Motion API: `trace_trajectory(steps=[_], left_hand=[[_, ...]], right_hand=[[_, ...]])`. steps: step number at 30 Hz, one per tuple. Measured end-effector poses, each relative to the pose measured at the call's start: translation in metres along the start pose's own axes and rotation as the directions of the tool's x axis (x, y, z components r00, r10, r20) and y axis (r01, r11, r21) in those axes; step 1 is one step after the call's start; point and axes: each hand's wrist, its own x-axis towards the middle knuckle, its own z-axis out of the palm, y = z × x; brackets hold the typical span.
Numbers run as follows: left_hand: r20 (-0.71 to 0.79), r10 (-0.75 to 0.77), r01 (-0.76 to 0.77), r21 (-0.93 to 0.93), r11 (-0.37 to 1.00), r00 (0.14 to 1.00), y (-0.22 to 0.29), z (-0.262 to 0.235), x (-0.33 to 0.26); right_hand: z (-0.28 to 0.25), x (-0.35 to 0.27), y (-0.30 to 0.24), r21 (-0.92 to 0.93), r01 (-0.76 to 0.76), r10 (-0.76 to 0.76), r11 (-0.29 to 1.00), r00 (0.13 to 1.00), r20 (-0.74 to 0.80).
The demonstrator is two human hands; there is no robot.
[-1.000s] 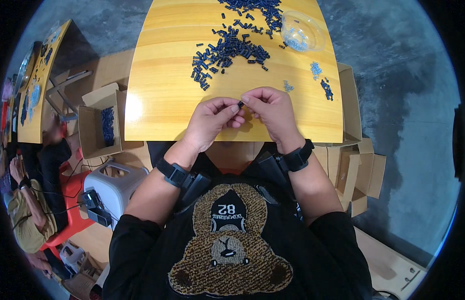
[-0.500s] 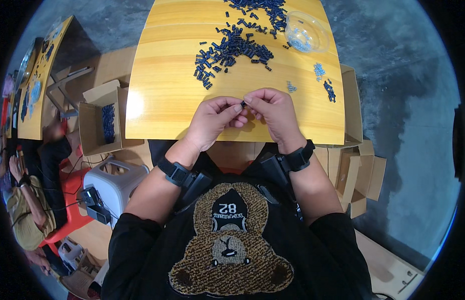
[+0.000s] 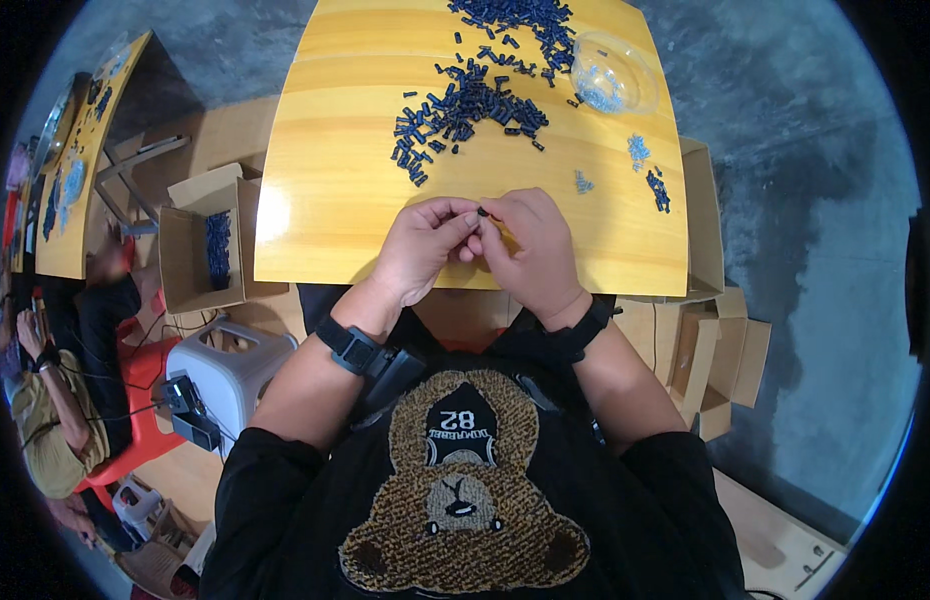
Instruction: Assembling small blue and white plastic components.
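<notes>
L hand & R hand meet over the near part of the yellow counter, w/ a small blk part btwn them. L fingers pinch the part, thumb vs. index; R fingers curl in w/ tips right by it, can't tell if they grip it or just touch. Ahead lies a loose blk pile; a 2nd pile is farther off, cut by top of view. Clear bowl w/ small clear bits inside stands nr the counter's R edge. Nearer: a few pale bits, then a pale heap & blk cluster just beside it. Off counter, L: open box w/ blk parts inside, grey stool, co-worker farther out. R: open cartons
</notes>
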Motion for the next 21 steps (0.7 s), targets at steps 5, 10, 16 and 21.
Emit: trace_trajectory(steps=[5,10,16,21], left_hand=[[0.032,-0.076,0.077,-0.051,0.996,0.997,0.005,-0.006,-0.002],[0.001,-0.090,0.090,-0.068,0.994,0.996,0.012,0.002,-0.004],[-0.028,-0.104,0.103,-0.034,0.994,0.994,0.009,0.003,-0.003],[-0.029,-0.087,0.088,0.020,0.996,0.996,0.009,0.008,-0.003]], right_hand=[[-0.005,-0.001,-0.001,0.022,-0.017,0.015,1.000,0.999,0.052],[-0.004,-0.002,-0.003,0.036,-0.021,0.020,0.999,0.999,0.049],[-0.003,-0.001,-0.002,-0.078,-0.013,0.017,0.997,0.999,0.050],[-0.002,0.000,-0.003,-0.093,0.013,-0.007,0.996,0.998,0.066]])
